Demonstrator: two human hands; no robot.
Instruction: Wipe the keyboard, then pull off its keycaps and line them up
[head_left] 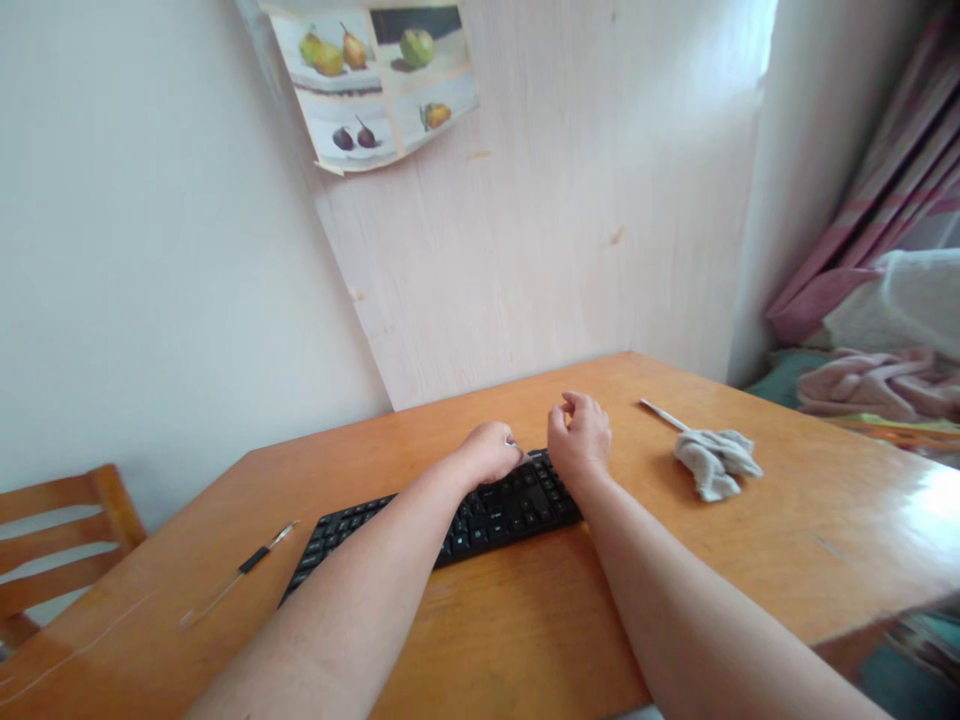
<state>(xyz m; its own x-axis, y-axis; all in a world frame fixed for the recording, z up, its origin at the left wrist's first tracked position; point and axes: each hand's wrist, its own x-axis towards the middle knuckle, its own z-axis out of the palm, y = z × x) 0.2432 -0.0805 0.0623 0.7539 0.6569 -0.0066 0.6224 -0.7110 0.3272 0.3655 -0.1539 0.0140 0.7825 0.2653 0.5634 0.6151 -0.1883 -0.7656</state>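
Note:
A black keyboard (517, 500) lies at a slant on the wooden table, partly hidden under my forearms. Over its upper right part is my left hand (491, 453), fingers closed. A small pale, shiny bit shows at its fingertips, too small to name. My right hand (581, 437) is at the keyboard's right end, fingers loosely curled with a gap between thumb and forefinger. Nothing shows in it; whether its underside touches the keyboard is hidden.
A crumpled grey cloth (716, 463) and a thin white stick (664, 414) lie right of my hands. A pen (253, 560) with a black grip lies left of the keyboard. The table (510, 640) meets a wall board; a wooden chair (67, 530) stands at left.

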